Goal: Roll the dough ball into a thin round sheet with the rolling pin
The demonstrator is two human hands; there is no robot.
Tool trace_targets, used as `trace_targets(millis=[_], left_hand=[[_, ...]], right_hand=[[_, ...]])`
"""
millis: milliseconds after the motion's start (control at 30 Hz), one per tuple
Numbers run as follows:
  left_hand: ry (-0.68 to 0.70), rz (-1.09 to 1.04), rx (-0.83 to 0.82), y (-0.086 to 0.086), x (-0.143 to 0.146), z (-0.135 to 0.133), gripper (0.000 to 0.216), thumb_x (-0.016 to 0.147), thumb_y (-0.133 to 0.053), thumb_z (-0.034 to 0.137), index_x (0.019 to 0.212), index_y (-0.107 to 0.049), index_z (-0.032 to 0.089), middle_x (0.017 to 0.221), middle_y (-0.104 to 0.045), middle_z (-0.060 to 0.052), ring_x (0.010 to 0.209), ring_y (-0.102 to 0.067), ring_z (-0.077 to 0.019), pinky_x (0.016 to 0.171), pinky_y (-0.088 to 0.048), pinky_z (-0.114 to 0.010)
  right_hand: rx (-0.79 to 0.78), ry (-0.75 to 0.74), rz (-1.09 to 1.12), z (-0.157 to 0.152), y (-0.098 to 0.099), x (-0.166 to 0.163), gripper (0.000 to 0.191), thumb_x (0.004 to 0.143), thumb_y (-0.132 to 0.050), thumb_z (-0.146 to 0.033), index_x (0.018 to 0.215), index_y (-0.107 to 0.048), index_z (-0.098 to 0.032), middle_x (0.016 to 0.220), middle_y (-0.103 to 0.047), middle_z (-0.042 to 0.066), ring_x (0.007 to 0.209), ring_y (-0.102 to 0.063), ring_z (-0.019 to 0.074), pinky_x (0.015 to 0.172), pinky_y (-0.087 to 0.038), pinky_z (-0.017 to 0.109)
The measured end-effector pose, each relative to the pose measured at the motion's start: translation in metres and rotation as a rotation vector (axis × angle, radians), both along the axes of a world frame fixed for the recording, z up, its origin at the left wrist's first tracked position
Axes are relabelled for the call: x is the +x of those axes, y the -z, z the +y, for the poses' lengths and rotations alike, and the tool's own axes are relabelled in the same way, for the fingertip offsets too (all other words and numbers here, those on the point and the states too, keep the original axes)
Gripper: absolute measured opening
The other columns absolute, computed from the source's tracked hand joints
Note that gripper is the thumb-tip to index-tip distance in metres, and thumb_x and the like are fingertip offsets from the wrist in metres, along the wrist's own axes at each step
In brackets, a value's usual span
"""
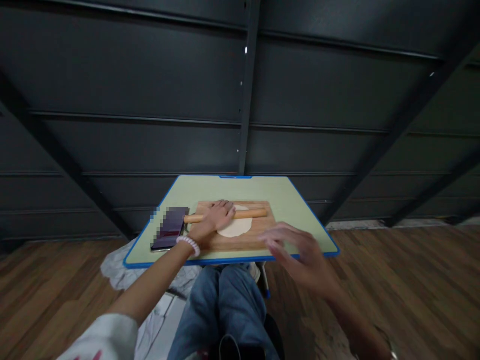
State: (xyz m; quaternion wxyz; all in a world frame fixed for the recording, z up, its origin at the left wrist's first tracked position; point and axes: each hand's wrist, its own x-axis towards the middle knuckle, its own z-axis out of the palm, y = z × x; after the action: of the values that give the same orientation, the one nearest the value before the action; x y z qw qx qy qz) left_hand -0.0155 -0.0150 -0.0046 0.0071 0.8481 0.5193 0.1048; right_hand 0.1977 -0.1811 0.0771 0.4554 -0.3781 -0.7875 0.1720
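L hand (220, 216) flat atop rolling pin (252, 214) over dough (236, 228), R hand (300, 247) loose, empty nr board (225, 244), pink sleeve marks (98, 355) unclear.

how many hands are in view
2: the left hand lies on the rolling pin; the right hand, blurred, is by the right side of the board.

A light wooden rolling pin (250, 214) lies sideways across flat, whitish, rounded dough (235, 229) on a wooden board (225, 244).
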Motion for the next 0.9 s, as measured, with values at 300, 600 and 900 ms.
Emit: trace_targets(millis=[300, 600, 900], left_hand=[[-0.001, 0.005, 0.044, 0.006, 0.000, 0.001, 0.050, 0.095, -0.017, 0.043, 0.126, -0.049, 0.020, 0.133, -0.053, -0.010, 0.127, -0.043, -0.0234, 0.103, -0.033, -0.042], [0.015, 0.046, -0.060, 0.005, 0.002, 0.053, 0.050, 0.095, -0.020, 0.048, 0.127, -0.049, 0.022, 0.143, -0.044, -0.009, 0.135, -0.032, -0.0232, 0.109, -0.025, -0.045], [-0.104, -0.002, -0.038, -0.008, 0.004, 0.084, 0.052, 0.095, -0.018, 0.041, 0.116, -0.058, 0.016, 0.127, -0.057, -0.013, 0.125, -0.045, -0.0240, 0.102, -0.035, -0.043]], right_hand=[[0.000, 0.274, -0.677, 0.128, 0.077, -0.021, 0.049, 0.097, -0.031, -0.034, 0.136, -0.045, -0.008, 0.140, -0.046, 0.015, 0.132, -0.038, 0.0215, 0.111, -0.024, 0.038], [-0.128, 0.328, -0.799, 0.178, 0.078, -0.028, 0.056, 0.098, -0.018, -0.044, 0.135, -0.045, -0.012, 0.141, -0.046, 0.012, 0.132, -0.038, 0.0213, 0.108, -0.029, 0.037], [-0.271, 0.322, -0.809, 0.210, 0.072, -0.033, 0.052, 0.098, -0.018, -0.043, 0.132, -0.048, -0.016, 0.141, -0.046, 0.010, 0.133, -0.037, 0.0221, 0.108, -0.028, 0.043]])
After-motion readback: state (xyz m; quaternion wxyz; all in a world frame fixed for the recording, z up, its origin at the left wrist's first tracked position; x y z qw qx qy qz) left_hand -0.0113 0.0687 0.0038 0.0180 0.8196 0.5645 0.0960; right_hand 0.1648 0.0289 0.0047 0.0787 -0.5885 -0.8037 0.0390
